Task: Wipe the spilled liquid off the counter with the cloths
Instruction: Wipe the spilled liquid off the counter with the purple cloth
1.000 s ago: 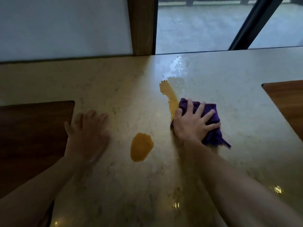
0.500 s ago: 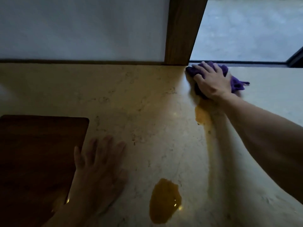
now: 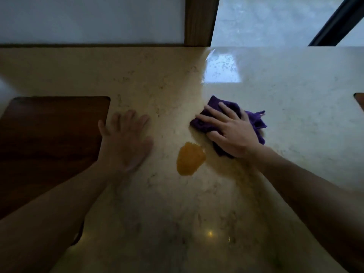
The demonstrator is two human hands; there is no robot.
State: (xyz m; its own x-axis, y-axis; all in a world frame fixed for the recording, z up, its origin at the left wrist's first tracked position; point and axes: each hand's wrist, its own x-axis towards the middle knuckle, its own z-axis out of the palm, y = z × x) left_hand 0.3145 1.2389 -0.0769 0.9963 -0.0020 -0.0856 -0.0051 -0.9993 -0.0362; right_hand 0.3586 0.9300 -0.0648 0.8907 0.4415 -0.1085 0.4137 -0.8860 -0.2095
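Observation:
A purple cloth (image 3: 256, 120) lies bunched on the beige stone counter (image 3: 295, 107), pressed down under my right hand (image 3: 229, 131). Just below and left of the cloth sits an orange puddle of spilled liquid (image 3: 190, 159), its upper right edge close to the cloth. A faint wet smear runs down the counter below my right wrist. My left hand (image 3: 127, 138) rests flat on the counter with fingers spread, left of the puddle and holding nothing.
A dark wooden inset panel (image 3: 49, 138) fills the counter's left side, touching my left hand's thumb side. Another wooden inset (image 3: 359, 102) shows at the right edge. A wall and wooden post (image 3: 201, 20) stand behind the counter, with a window to the right.
My right hand has dragged the purple cloth from the back edge near the post toward me, down to the orange puddle. The upper streak of liquid is gone. My left hand stays flat.

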